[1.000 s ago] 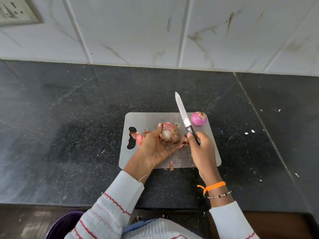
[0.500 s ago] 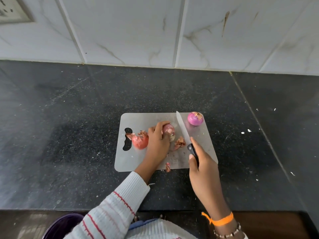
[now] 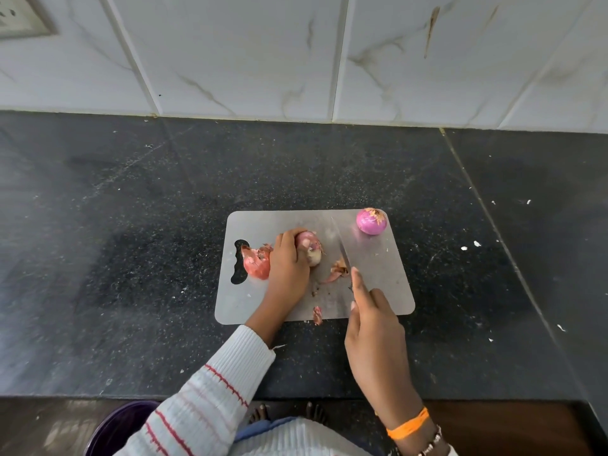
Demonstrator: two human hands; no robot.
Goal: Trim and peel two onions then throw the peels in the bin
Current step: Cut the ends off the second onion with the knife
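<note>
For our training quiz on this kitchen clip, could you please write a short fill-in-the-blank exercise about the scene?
1. The left hand holds an onion on the grey ____.
2. The right hand grips a ____.
3. The second onion sits at the board's far ____ corner.
4. The large loose peel lies beside the board's ____ cutout.

Missing words: cutting board; knife; right; handle

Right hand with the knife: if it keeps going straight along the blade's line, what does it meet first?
Right hand points its grey knife blade up the bare grey cutting board, between both onions. Way looks free to the board's far edge; depth unclear.
</note>
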